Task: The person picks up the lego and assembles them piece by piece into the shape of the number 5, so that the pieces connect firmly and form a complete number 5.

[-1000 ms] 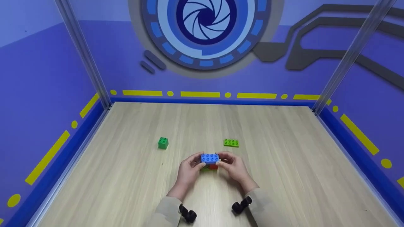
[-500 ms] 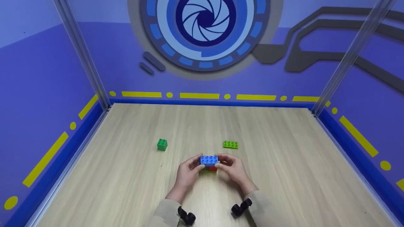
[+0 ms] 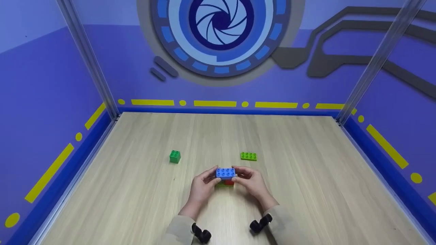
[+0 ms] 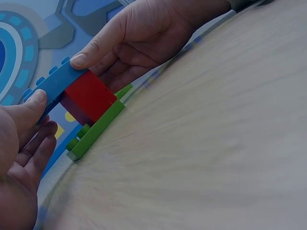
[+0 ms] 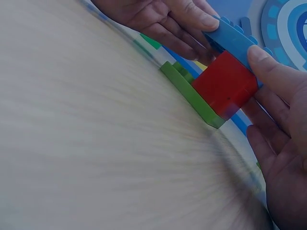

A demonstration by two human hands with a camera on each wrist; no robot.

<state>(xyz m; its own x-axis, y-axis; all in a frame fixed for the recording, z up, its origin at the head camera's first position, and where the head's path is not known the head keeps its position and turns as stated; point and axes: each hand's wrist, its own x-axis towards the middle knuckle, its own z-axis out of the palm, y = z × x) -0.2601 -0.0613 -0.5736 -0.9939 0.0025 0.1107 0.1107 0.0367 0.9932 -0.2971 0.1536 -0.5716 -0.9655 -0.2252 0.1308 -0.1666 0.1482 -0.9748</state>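
Between my two hands is a blue toy building brick with studs on top. My left hand pinches its left end, and my right hand pinches its right end. Directly below it stands a red brick, which the blue one overhangs on the left. The red brick sits on one end of a flat light-green plate, leaving some of the plate's studs bare at the other end. This plate rests on the table. How firmly the blue brick is seated on the red one cannot be told.
A dark-green block stands on the wooden table, beyond my left hand. Another flat light-green plate lies beyond my right hand. Blue-purple walls border the table at the back and both sides.
Both hands keep their hold on the blue brick with hardly any movement. The whole head view has shifted slightly.
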